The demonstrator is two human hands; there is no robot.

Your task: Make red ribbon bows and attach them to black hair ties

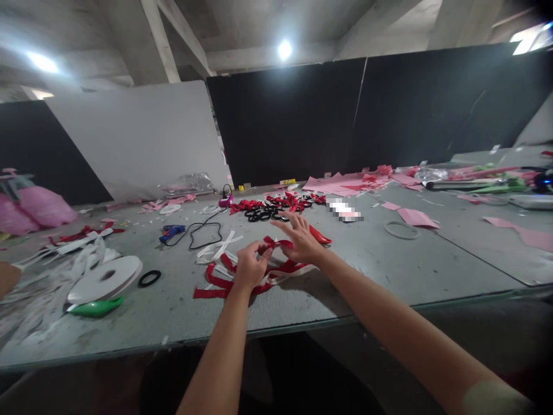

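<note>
My left hand pinches a red ribbon between thumb and fingers, just above the table. Close beside it, my right hand grips the same ribbon low in the hand, while its upper fingers stretch out to the left. The ribbon between the hands looks folded or looped; its exact shape is too small to tell. Under the hands lie loose red ribbon strips and a white ribbon strip. A red pointed object lies partly hidden behind my right hand.
Behind my hands is a pile of red bows and black rings. To the left lie a blue glue gun, a white ribbon roll, a black ring and a green-handled object. Another person's hand shows at the left edge.
</note>
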